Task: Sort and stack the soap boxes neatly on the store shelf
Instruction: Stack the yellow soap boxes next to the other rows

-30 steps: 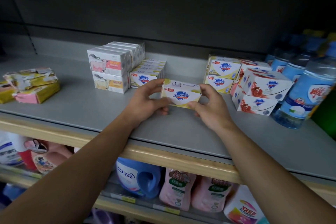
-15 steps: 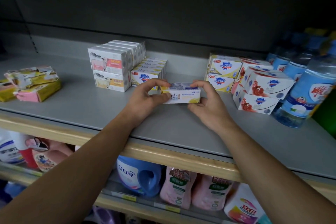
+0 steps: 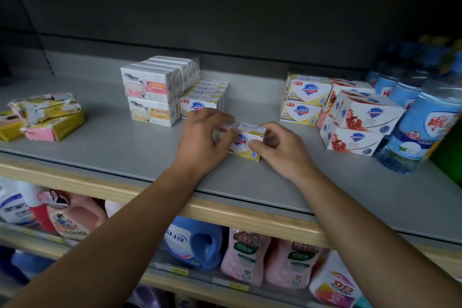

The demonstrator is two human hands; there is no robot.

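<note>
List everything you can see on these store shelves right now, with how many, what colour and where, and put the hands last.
held soap box: one, white and yellow, shelf centre
row of yellow soap boxes: several, back centre-left
sheep soap boxes: two-high stack, white, left of that row
yellow soap box stack: two-high, white and yellow, right
red-print soap boxes: several, white, far right
wrapped soap bars: a few, yellow and pink, far left
water bottles: several, blue labels, right edge
detergent bottles: several, blue and pink, lower shelf
shelf: one, grey
left hand, right hand: both grip the held soap box
</note>
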